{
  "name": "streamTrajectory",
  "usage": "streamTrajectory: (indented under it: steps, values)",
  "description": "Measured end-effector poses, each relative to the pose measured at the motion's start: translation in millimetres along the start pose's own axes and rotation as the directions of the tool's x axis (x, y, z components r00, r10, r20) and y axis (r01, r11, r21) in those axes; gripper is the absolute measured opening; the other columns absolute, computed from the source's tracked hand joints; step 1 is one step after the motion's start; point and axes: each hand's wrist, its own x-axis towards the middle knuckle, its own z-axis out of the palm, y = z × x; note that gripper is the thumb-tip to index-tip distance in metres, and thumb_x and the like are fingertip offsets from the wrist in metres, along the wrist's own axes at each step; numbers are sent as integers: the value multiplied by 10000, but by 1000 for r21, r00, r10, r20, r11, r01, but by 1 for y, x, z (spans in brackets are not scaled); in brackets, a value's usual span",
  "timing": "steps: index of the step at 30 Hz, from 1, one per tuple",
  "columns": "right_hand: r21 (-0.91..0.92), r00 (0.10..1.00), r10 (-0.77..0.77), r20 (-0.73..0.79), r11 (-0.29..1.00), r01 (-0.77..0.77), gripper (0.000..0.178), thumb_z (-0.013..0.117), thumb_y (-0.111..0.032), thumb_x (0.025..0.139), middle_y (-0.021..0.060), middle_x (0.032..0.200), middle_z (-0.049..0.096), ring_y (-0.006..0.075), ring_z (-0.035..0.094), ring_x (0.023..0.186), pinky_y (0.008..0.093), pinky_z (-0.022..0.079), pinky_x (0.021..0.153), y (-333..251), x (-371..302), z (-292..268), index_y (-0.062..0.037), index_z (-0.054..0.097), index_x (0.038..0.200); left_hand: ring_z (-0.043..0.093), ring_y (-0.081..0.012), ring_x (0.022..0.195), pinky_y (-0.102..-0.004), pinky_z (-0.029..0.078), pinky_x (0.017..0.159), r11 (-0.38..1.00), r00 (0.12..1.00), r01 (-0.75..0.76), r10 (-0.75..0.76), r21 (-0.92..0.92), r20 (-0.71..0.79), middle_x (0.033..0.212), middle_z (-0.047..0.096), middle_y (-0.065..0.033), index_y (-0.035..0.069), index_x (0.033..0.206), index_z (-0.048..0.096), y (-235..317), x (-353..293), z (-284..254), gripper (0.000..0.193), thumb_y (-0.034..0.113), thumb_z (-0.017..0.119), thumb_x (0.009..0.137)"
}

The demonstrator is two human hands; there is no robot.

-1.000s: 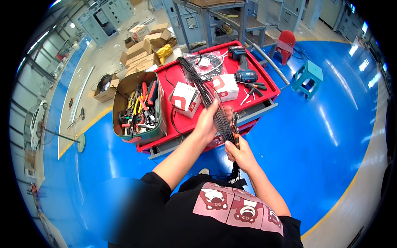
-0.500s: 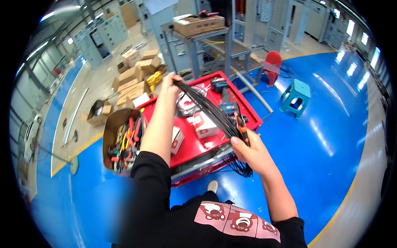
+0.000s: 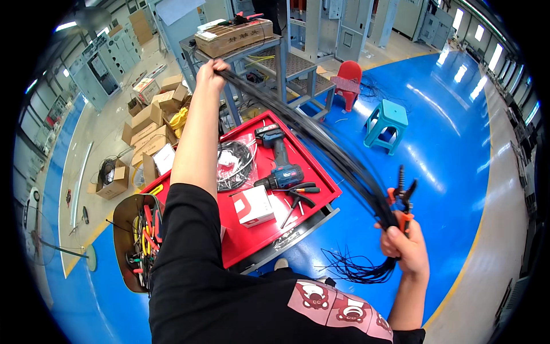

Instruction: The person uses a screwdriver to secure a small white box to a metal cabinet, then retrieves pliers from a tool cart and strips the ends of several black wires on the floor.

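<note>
A long bundle of black wires (image 3: 321, 140) stretches slantwise above the red cart top. At the far left end my left hand (image 3: 212, 75) is closed around it. My right hand (image 3: 407, 247), lower and to the right, grips the bundle near its loose end, where thin wire tails (image 3: 361, 270) curl and hang. In that same hand sits a pair of orange-handled pliers (image 3: 403, 198), dark jaws pointing up; their exact type is unclear. Below the bundle, a blue-and-black cordless drill (image 3: 281, 166) lies on the red tool cart (image 3: 243, 243), beside a small white box (image 3: 252, 205).
Bagged cable coils (image 3: 235, 166) and black-and-orange hand tools (image 3: 301, 192) lie on the cart. A bin of pliers (image 3: 129, 241) stands to its left. Behind are a metal stepped stand (image 3: 281, 63) and cardboard boxes (image 3: 152, 129). A teal stool (image 3: 387, 123) and red chair (image 3: 348, 83) stand right.
My hands have moved apart, drawing the wire bundle out longer. The left went up and left, the right went right and down with the pliers. The view has shifted rightward.
</note>
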Motion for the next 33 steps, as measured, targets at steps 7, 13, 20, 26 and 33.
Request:
streamTrajectory:
  steps: [7,13,20,26,33]
  values:
    - [4,991,-94,-92,995,95,476,684,-305,841,-24,612,475,29,380,466,191,263,421,-18,-23,-123,99,567,1065,315,-121,481,-270,351,479,964,968,198,-221,176,119,634,339,-19,64,726,334,-119,22,96,173,11,353,890]
    - [55,998,-63,31,997,61,650,634,-326,899,-31,704,457,24,382,564,189,277,468,-23,-39,-245,29,385,1383,305,-118,482,-264,341,479,956,959,222,-250,192,132,620,307,-19,53,756,343,-257,36,181,267,131,292,1006]
    - [47,998,-61,-24,997,62,702,628,-275,902,-9,730,507,40,394,577,193,315,498,-44,-17,-350,-55,284,1472,270,-121,481,-265,306,494,937,897,264,-325,229,298,637,291,-25,51,750,326,-356,55,262,294,159,272,1019]
    - [-19,984,-90,-153,996,88,605,662,-292,846,-2,683,515,27,411,545,176,292,468,-57,39,-426,65,460,1291,284,-129,470,-274,327,497,947,867,191,-287,259,408,612,298,-21,60,753,309,-410,140,288,217,88,292,967]
    - [-377,675,-495,-547,866,330,551,644,-375,880,-54,569,374,18,304,422,179,176,391,-127,54,-538,58,478,1178,382,-168,431,-290,391,437,998,968,26,-9,-64,251,536,358,-26,71,672,358,-426,289,234,222,12,410,881]
